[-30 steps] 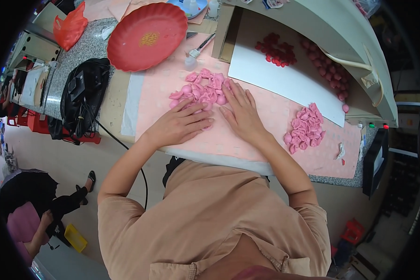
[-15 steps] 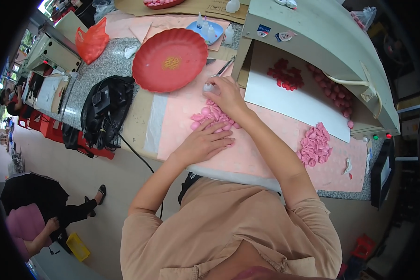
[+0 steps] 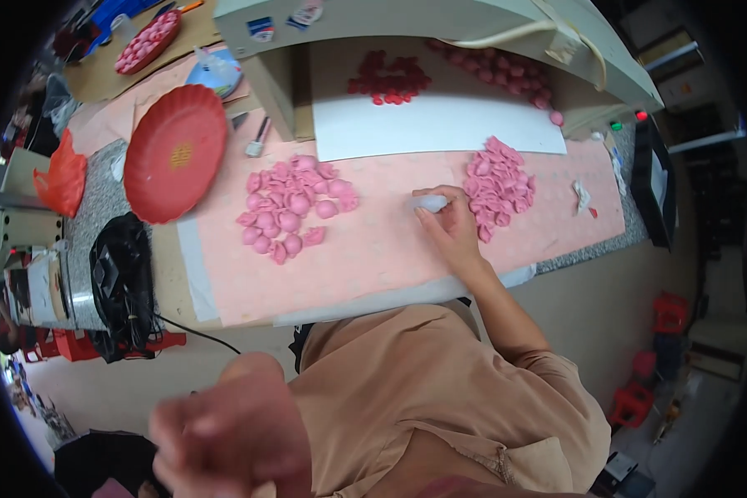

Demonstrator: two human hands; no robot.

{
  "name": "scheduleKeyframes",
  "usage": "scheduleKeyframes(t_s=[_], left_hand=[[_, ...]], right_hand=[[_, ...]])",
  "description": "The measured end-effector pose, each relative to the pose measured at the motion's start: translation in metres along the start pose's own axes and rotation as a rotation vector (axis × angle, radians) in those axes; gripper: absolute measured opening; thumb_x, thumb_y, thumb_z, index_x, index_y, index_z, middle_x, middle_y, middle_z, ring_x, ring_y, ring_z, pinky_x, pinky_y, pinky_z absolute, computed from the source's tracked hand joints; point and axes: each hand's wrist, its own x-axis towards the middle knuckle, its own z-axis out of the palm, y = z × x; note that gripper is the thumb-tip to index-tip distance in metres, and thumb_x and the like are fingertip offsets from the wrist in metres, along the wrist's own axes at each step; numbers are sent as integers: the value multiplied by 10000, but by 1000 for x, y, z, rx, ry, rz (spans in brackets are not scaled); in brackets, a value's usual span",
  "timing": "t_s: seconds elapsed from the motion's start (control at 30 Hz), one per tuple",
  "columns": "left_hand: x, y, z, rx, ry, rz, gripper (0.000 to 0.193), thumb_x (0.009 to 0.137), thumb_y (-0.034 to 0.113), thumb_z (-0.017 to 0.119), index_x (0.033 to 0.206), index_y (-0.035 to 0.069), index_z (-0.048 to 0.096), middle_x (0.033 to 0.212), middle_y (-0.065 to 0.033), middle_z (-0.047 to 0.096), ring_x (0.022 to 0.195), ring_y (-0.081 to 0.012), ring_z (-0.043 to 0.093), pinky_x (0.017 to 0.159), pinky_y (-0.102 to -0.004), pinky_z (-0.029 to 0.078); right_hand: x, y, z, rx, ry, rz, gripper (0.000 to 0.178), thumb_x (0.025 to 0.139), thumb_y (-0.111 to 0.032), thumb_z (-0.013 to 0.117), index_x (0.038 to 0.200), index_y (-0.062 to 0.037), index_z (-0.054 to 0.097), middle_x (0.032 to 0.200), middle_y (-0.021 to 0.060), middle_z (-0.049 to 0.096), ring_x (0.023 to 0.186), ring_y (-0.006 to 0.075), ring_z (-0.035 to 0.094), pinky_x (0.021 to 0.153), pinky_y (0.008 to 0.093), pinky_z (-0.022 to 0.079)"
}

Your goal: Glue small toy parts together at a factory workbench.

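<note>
Over the pink mat, my right hand pinches a small translucent squeeze bottle, which lies on its side between thumb and fingers. Just right of that hand is a heap of pink curled pieces. Farther left, a spread of pink balls and frilled pieces lies loose on the mat. My left hand is lifted off the table, close to me at the lower left. Motion smears its fingers, so whether it holds anything is unclear.
A grey hooded box with a white board inside holds red and pink pieces. A red scalloped plate stands at the left, beside a black bag with a cable. A slim dark tool lies near the box.
The view has swung to the right. My right hand has moved rightward with the bottle, away from the left-hand pieces. My left hand has risen off those pieces towards me.
</note>
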Motion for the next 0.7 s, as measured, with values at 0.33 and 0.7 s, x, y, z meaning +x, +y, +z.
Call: scheduleKeyframes(t_s=[0.33,0.7], left_hand=[[46,-8,82,-709,215,374,262,892,174,601,1152,153,584,1138,87,543,974,-134,503,953,-410,355],[13,23,30,252,-84,254,389,915,480,514,1178,199,565,1127,-15,557,1032,-218,523,880,-417,400]], right_hand=[[14,14,-48,65,110,64,263,915,-10,592,1143,-14,461,1116,99,604,999,148,594,887,287,478],[8,6,-9,127,-48,13,279,907,-14,607,1147,-17,465,1133,101,625,961,126,593,843,269,479]])
